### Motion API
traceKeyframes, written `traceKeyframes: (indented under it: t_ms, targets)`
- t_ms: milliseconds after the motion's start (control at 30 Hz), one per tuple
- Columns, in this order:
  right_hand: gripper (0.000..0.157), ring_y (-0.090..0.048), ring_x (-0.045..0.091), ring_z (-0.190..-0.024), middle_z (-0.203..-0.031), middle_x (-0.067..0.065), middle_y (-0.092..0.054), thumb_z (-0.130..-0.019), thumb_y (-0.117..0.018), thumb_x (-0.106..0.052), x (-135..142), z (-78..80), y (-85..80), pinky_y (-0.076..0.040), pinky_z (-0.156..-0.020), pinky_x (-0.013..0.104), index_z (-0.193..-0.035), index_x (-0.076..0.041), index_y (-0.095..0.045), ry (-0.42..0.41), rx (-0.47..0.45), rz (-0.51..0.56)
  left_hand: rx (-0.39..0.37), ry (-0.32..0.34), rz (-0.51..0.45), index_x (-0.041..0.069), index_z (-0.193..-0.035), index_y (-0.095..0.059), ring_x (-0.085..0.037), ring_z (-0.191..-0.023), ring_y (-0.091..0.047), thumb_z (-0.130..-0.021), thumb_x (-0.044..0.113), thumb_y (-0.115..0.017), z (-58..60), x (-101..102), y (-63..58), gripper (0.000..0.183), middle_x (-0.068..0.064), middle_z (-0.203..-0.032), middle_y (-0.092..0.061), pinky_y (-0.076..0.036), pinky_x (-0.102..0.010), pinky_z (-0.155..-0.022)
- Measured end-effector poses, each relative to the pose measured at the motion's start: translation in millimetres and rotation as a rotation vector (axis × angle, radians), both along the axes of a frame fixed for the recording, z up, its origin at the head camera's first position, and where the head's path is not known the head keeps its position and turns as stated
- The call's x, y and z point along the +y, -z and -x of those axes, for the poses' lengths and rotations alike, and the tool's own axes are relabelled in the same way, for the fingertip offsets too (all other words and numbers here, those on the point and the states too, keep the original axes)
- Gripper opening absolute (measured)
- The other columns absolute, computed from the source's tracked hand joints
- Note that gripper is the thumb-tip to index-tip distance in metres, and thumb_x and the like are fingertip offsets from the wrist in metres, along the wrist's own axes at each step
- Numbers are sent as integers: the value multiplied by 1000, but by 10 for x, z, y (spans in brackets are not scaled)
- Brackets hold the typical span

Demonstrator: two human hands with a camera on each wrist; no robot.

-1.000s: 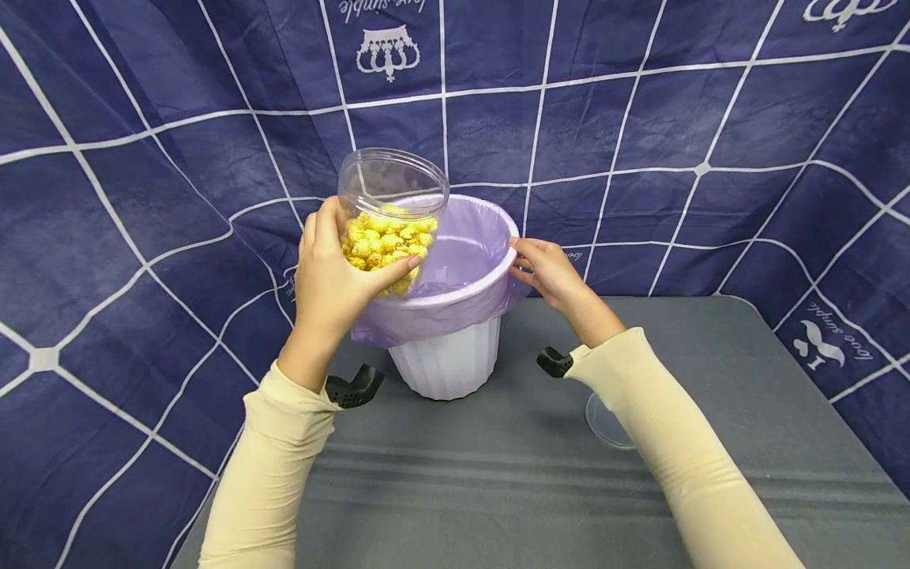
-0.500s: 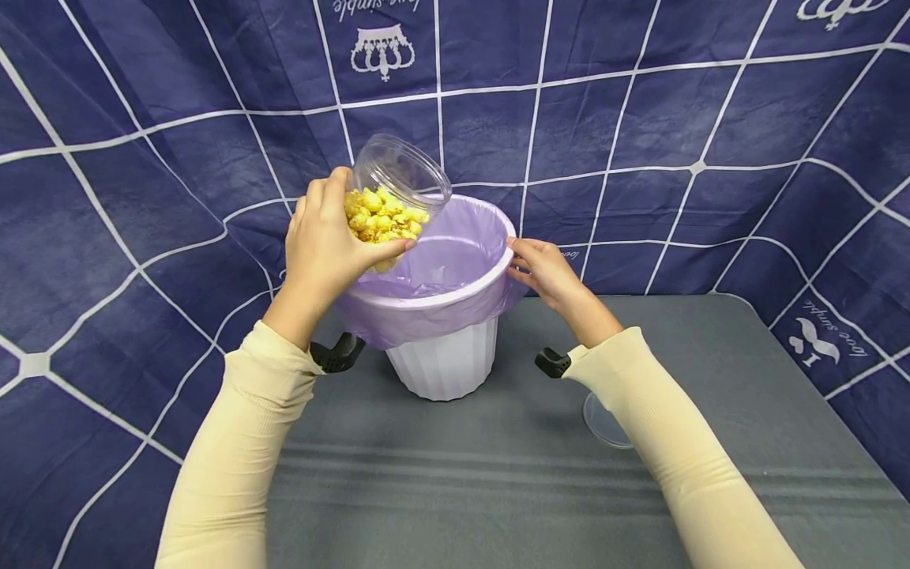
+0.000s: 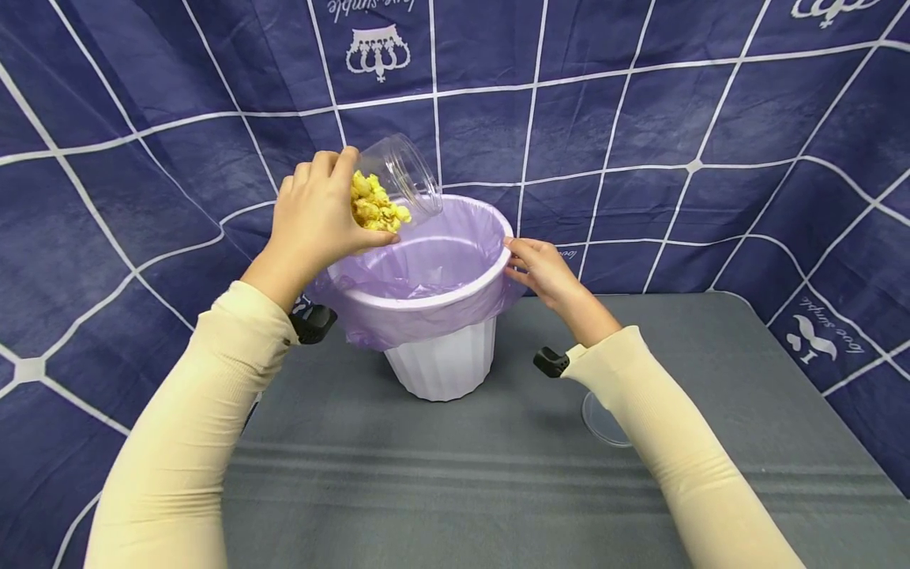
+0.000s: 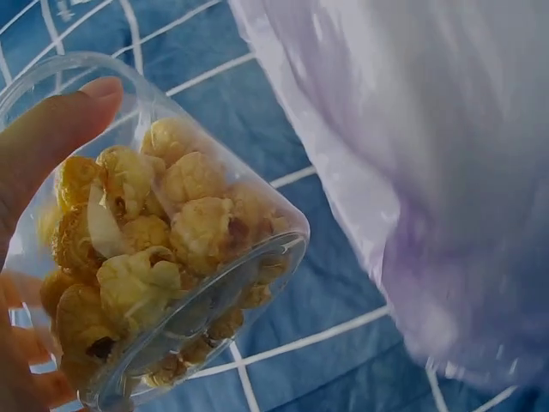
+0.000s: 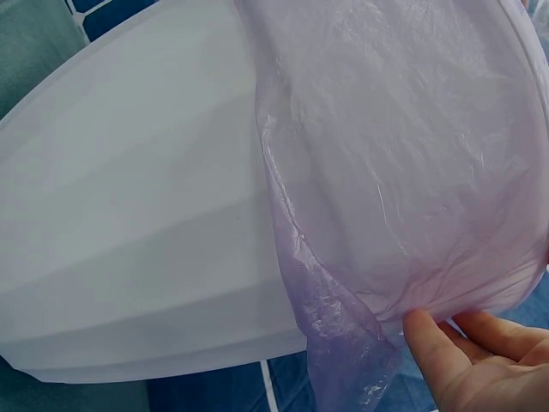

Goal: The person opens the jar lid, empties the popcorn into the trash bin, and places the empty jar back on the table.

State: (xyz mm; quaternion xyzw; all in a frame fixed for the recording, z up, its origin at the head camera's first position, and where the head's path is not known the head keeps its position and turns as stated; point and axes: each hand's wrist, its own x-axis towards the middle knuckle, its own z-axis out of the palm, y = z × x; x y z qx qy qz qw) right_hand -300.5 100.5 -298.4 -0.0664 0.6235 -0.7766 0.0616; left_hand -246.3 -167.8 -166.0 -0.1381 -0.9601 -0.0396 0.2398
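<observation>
My left hand (image 3: 313, 201) grips a clear plastic jar (image 3: 401, 170) with yellow popcorn (image 3: 373, 204) inside. The jar is tilted, its uncovered mouth leaning right over the left side of a white trash can (image 3: 444, 363). In the left wrist view the thumb lies across the jar's wall, and the popcorn (image 4: 141, 232) sits toward its bottom. A purple bag (image 3: 426, 324) lines the can and folds down over its outside. My right hand (image 3: 543, 270) holds the can's right rim, fingertips against the bag (image 5: 386, 172) in the right wrist view.
A clear round lid (image 3: 604, 419) lies on the grey table (image 3: 426, 490), partly hidden by the right sleeve. Blue cloth (image 3: 604, 118) with white grid lines hangs behind and at both sides. A black wrist device (image 3: 550, 362) projects below each cuff.
The left hand has moved left and slightly up, tipping the jar from nearly upright to a steep tilt toward the can. The right hand keeps its place on the rim.
</observation>
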Motion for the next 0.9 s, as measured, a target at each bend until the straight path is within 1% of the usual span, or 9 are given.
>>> traceKeyframes:
  t_ms: [167,267,433,600,767,833,900]
  targets:
    - [45,-51,19,-100,-108,11,-50,-91,-49,-17,5,-6,-8,-41,-90,32,-124,13,-40,2,0,5,6,29,139,3,-132,-30,-45,-102,-40,-55,53,-76,37,-1,-62,103,-23,-120,-40,-32,-54,-81]
    - [45,-51,19,-99,-109,12,-50,-91,-49,-17,6,-10,-11,-41,-90,31,-124,13,-41,1,2,6,29,59,213,2,-129,-31,-44,-101,-40,-54,51,-77,56,4,-79,100,-23,-116,-41,-33,-53,-81]
    - [45,-52,18,-99,-110,12,-50,-91,-50,-17,2,-3,-7,-41,-90,31,-123,14,-41,-2,0,5,102,114,350,-1,-126,-35,-43,-99,-41,-51,47,-79,88,-3,-78,99,-23,-113,-42,-33,-52,-81]
    - [45,-51,19,-101,-113,14,-48,-92,-49,-17,-6,2,-6,-41,-90,31,-123,14,-41,-8,1,6,193,184,467,-1,-123,-38,-41,-101,-41,-48,42,-83,128,-23,-86,98,-23,-112,-43,-33,-50,-84]
    - [47,-48,24,-108,-121,18,-45,-92,-49,-17,-3,-2,-9,-40,-91,32,-126,14,-39,-6,3,-6,315,264,617,-2,-120,-42,-40,-101,-41,-44,38,-85,149,-11,-85,96,-23,-109,-44,-32,-47,-86]
    - [47,-46,27,-111,-124,20,-43,-92,-49,-17,-4,-3,-7,-40,-91,32,-126,14,-38,-5,2,-4,377,298,671,-2,-119,-43,-39,-101,-41,-45,31,-84,161,-10,-74,91,-22,-109,-45,-32,-47,-88]
    - [48,-44,28,-113,-125,21,-42,-91,-49,-17,-4,-3,-2,-40,-91,31,-126,14,-38,-6,0,1,435,335,710,-2,-118,-45,-39,-102,-41,-49,22,-81,172,-11,-57,82,-22,-109,-45,-31,-46,-90]
